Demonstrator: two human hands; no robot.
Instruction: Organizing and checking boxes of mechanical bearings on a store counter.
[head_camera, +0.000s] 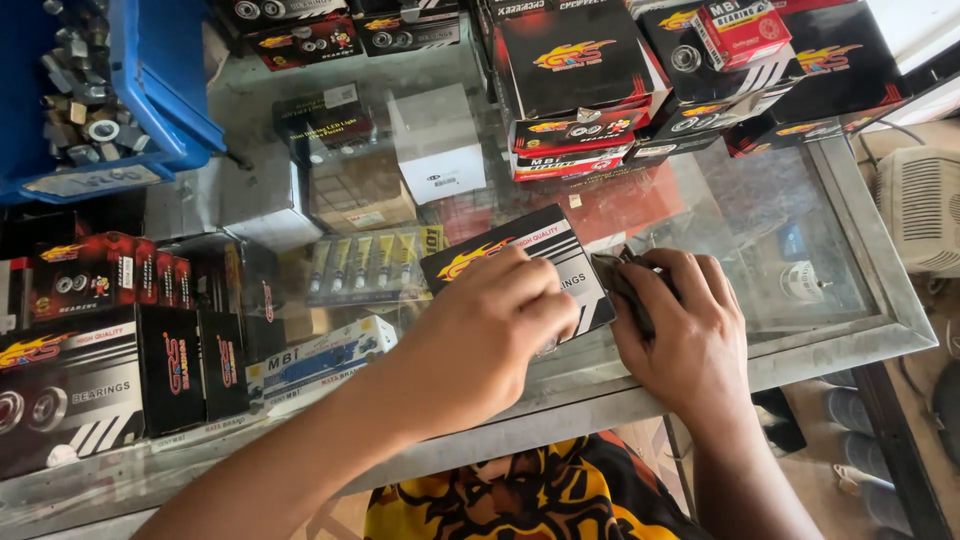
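Note:
A flat black carton (520, 250) with a flame emblem and a white striped corner lies on the glass counter top (760, 220). My left hand (490, 330) rests on the carton's near edge, fingers curled over it. My right hand (685, 335) presses on the carton's right end, where a dark flap sticks up between thumb and fingers. Both hands grip the carton. What is inside it is hidden.
Stacks of similar black and red boxes (590, 80) fill the back of the counter. More black boxes (80, 360) stand at the left. A blue bin (110, 90) of metal parts sits at the top left. A white box (435, 140) shows beyond the glass. The metal counter rim (860, 340) runs right.

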